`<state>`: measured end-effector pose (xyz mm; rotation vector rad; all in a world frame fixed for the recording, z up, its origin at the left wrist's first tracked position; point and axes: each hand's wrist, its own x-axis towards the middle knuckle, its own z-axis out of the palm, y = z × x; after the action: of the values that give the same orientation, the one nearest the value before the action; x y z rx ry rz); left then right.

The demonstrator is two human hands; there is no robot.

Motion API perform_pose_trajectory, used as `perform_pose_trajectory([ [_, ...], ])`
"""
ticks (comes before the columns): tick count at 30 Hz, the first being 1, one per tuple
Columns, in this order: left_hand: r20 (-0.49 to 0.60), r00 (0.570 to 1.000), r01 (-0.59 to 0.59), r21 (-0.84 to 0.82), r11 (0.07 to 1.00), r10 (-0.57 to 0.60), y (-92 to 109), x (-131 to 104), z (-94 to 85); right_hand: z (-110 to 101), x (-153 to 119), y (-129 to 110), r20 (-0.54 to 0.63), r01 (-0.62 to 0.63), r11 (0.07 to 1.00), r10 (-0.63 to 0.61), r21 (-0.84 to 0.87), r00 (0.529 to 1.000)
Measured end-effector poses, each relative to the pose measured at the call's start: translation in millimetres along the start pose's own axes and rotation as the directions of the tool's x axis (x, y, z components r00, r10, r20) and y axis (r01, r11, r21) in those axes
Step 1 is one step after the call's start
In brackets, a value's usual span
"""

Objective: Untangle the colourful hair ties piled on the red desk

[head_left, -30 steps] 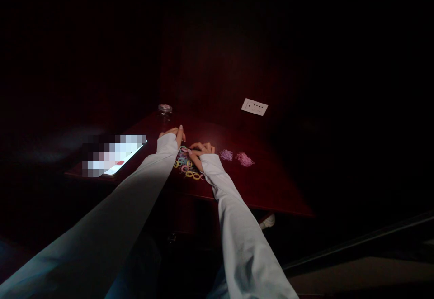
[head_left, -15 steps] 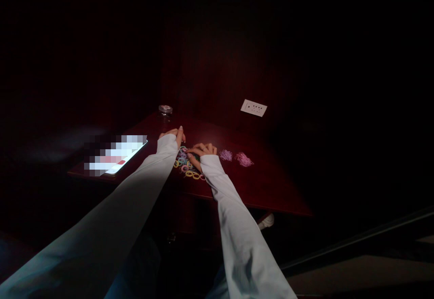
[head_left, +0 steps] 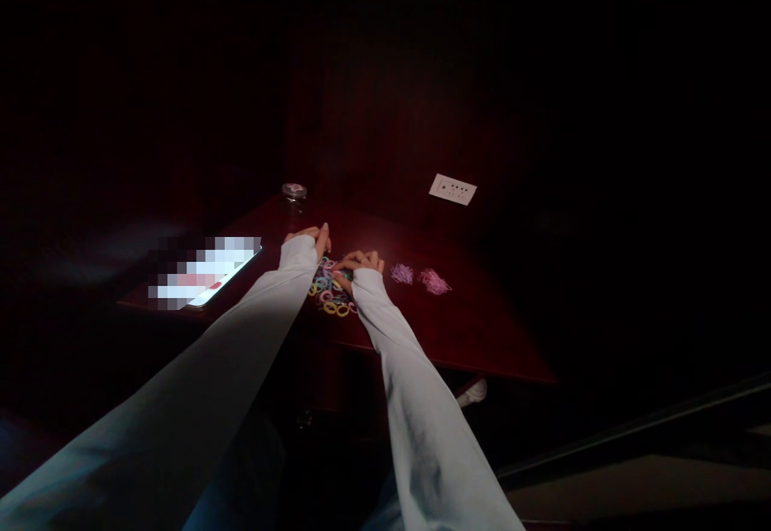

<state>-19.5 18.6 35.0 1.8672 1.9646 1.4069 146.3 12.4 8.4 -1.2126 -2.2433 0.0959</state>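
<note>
On the dark red table lies a mixed pile of coloured hair ties (head_left: pixel 330 307), with yellow, pink, purple and teal rings. My right hand (head_left: pixel 363 263) rests over the pile's right side, its fingers bent and apart, thumb and forefinger touching the ties. At the pile's far left edge is my left hand (head_left: pixel 311 236), fingers curled in; what they may hold is hidden. To the right of my right hand sit a small heap of purple bands (head_left: pixel 401 275) and a heap of pink bands (head_left: pixel 434 282). Both of my arms wear long pale sleeves.
A clear jar with a lid (head_left: pixel 294 197) stands at the table's back left. A lit tablet or phone (head_left: pixel 208 288), partly blurred out, lies on the left. Behind the table (head_left: pixel 482 330) a white socket plate (head_left: pixel 453 189) is on the wall. The surroundings are very dark.
My right hand has shifted slightly to the left over the pile. Ties at the near edge have moved a little left too. My left hand stays nearly in place.
</note>
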Motion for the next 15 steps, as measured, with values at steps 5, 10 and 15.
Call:
perform_pose_trajectory([
  [5, -0.005, 1.000, 0.019, 0.009, 1.000, -0.019, 0, -1, 0.0, -2, 1, -4, -0.002, 0.010, 1.000, -0.010, 0.016, 1.000],
  [10, 0.049, 0.998, -0.036, -0.008, 0.999, 0.036, -3, -1, 1.6, -7, -2, -7, -0.036, 0.002, 1.000, -0.002, 0.013, 0.999],
  [15, 0.184, 0.951, -0.252, -0.015, 0.968, 0.250, -9, 0, 9.9, -13, -2, -9, -0.093, -0.077, 0.997, 0.078, 0.010, 0.993],
])
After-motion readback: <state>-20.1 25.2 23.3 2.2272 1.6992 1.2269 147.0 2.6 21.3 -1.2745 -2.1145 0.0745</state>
